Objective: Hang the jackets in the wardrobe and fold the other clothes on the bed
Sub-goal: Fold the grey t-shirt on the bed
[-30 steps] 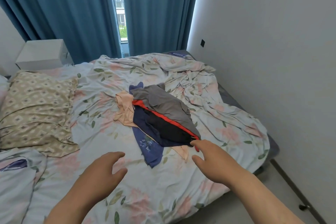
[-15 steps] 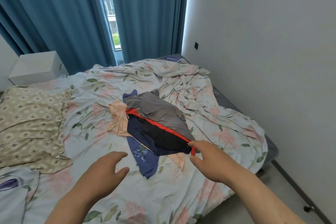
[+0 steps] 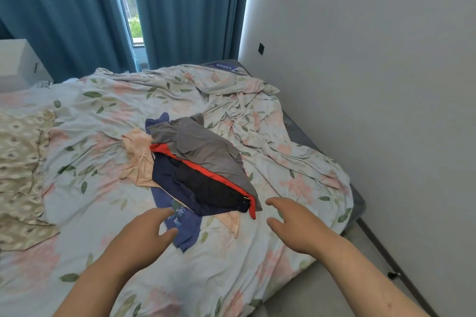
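A heap of clothes lies mid-bed on the floral sheet. On top is a grey jacket with a red edge and a dark navy lining. Under it lie a peach garment and a blue garment with a pale flower print. My left hand hovers open at the blue garment's near end, fingers over its print. My right hand is open just right of the jacket's red corner, apart from it. No wardrobe is in view.
A patterned beige pillow lies at the left. A white nightstand stands at the far left beside blue curtains. The white wall runs close along the bed's right side, with a narrow strip of floor.
The view has swung left and closer to the bed. My right hand has come off the jacket's red corner and moved slightly right. My left hand has reached forward to the blue garment.
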